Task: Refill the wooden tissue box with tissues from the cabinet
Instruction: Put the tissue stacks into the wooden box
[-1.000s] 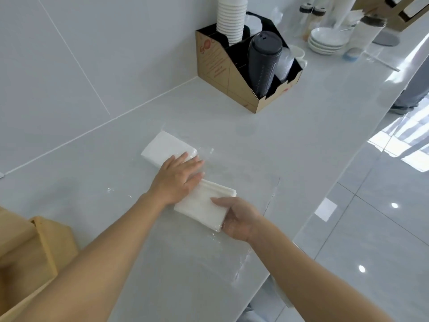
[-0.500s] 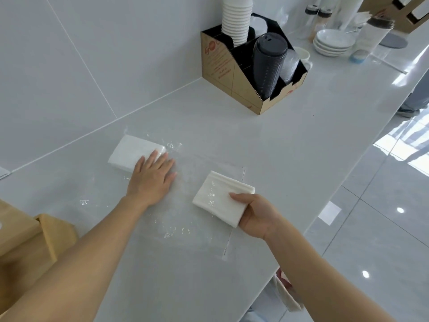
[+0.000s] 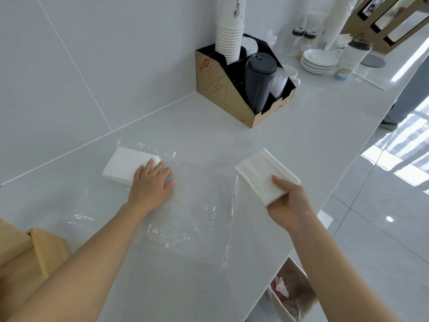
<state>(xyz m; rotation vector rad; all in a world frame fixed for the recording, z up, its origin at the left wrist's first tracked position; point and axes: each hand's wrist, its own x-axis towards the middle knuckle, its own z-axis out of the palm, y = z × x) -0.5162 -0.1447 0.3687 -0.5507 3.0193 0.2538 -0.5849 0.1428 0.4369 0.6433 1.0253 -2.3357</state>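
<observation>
My right hand (image 3: 289, 203) grips a white stack of tissues (image 3: 262, 174) by its near end, held just above the counter and clear of the plastic wrapper. A second white tissue stack (image 3: 123, 167) lies on the counter inside the clear plastic wrapper (image 3: 185, 219). My left hand (image 3: 151, 184) lies flat on the wrapper, fingertips touching that stack's right end. The wooden tissue box (image 3: 27, 254) shows only as a corner at the lower left, partly behind my left arm.
A cardboard cup organiser (image 3: 243, 89) with white paper cups and black lids stands against the wall. Stacked saucers (image 3: 319, 61) and jars sit further back. A bin (image 3: 290, 296) stands below the counter's edge. Another person's leg (image 3: 408, 98) is at the right.
My right hand has drawn one tissue stack out of the wrapper, rightwards and up off the counter. My left hand has slid left with the other stack and holds the wrapper down.
</observation>
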